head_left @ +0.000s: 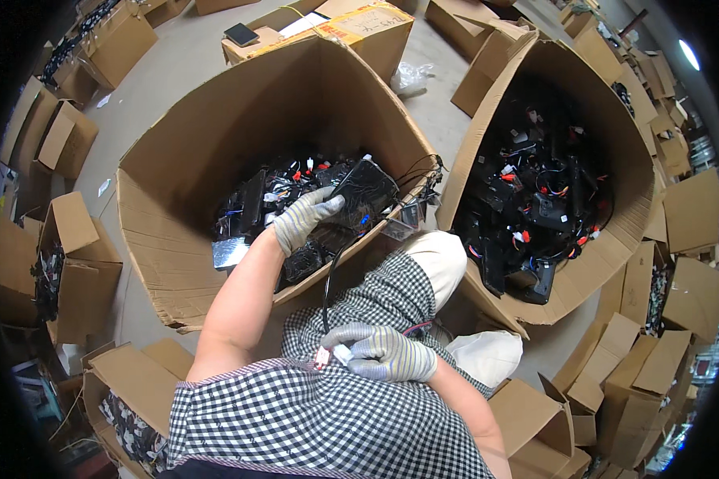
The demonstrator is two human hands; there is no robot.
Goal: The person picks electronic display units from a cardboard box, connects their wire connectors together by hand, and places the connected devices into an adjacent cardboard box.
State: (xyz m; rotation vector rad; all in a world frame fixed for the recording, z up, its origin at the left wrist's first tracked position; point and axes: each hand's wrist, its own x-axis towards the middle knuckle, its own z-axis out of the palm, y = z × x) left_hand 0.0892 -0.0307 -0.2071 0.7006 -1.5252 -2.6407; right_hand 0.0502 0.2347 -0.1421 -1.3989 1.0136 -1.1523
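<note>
My left hand [303, 219], in a striped knit glove, grips the edge of a flat black rectangular module [368, 191] with a glossy surface, over the open carton [240, 104] in front of me. A black cable [327, 291] hangs from near the module down to my lap. My right hand [391, 354], gloved alike, is closed by my lap, with a white plug connector [343, 354] at its fingertips. Beside it a white and red connector [321, 358] shows at the cable's lower end. Below my left hand lie several black modules and wires [252, 199] inside the carton.
To the right stands a second big carton [607, 104], holding black modules [551, 211] with coloured wires. Thin black wires [427, 180] hang over the front carton's right edge. A phone-like dark slab [241, 34] lies on a box behind. Smaller cartons [80, 263] line both sides.
</note>
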